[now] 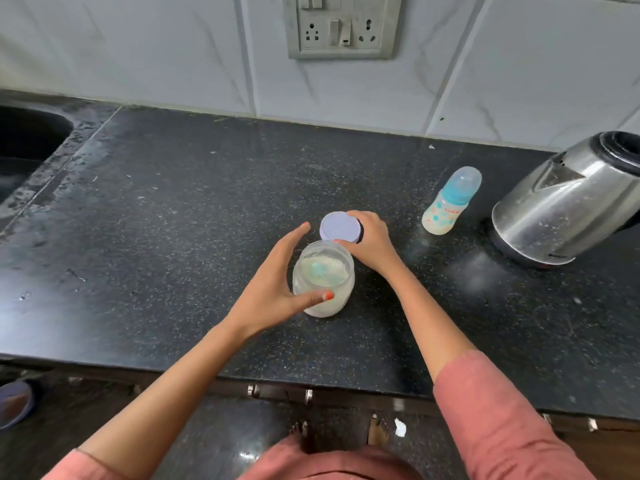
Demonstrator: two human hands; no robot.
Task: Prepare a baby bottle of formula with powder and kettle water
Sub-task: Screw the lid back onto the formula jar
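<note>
Centrally on the black speckled counter [173, 220], the left hand [277, 289] is wrapping around an open clear jar [323, 280], thumb pressing its near side and fingers curving behind it. Pale formula powder is sitting inside with a blue scoop [317, 270] lying on top. Just behind the jar, the right hand [372, 242] is gripping the pale lavender lid [339, 227], holding it off the jar; whether it is touching the counter is unclear. Well to the right, a capped baby bottle [450, 202] with a blue collar is standing beside a steel kettle [568, 199] sitting on its base. Pink sleeves [502, 410] are covering both upper arms. A sink [24, 147] is showing at far left.
</note>
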